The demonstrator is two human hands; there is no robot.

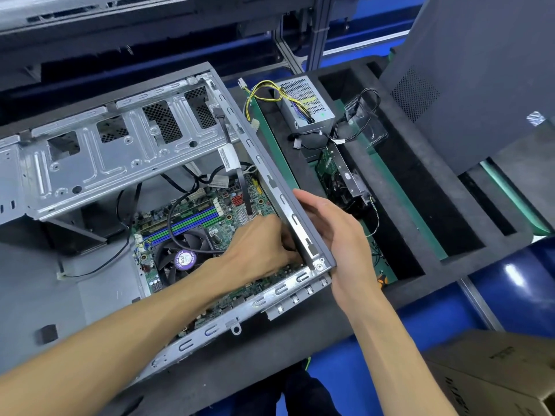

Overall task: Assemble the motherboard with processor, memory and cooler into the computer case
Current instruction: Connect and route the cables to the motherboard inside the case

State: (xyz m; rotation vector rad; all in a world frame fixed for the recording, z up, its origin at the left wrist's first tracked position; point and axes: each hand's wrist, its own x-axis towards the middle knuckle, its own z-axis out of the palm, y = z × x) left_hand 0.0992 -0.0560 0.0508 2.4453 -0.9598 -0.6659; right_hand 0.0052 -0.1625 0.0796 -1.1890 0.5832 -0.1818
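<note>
- Drive cage point(90, 163): hinged up and away, up-left of the left grip. Looks swung out so the board area is reachable.
- Motherboard point(210, 223): already lying inside the computer case point(210, 328), under and left of the left grip. Memory slots point(183, 225) and cooler fan point(180, 256) sit just left of that grip; black cables run over both.
- Left hand point(258, 247): reaches down into the case at the board's right edge, next to the case wall. Fingers curl down toward the board/wall corner, tips hidden. Can't tell if this grip holds anything; my guess is it's nudging or seating the board edge.
- Right hand point(333, 235): just right of the left grip, on the outside of the case's right wall. Thumb over the rim, fingers wrapped against the outer face, so this grip is closed on the case. Likely bracing so the case doesn't slide on the tabletop point(270, 355).
- Foam tray point(450, 211): right of the right grip, holds the power supply point(309, 109) with loose wires, plus a card point(336, 175). Staged parts, not fitted.
- Side panel point(480, 70): leans far right, off the case for access.
</note>
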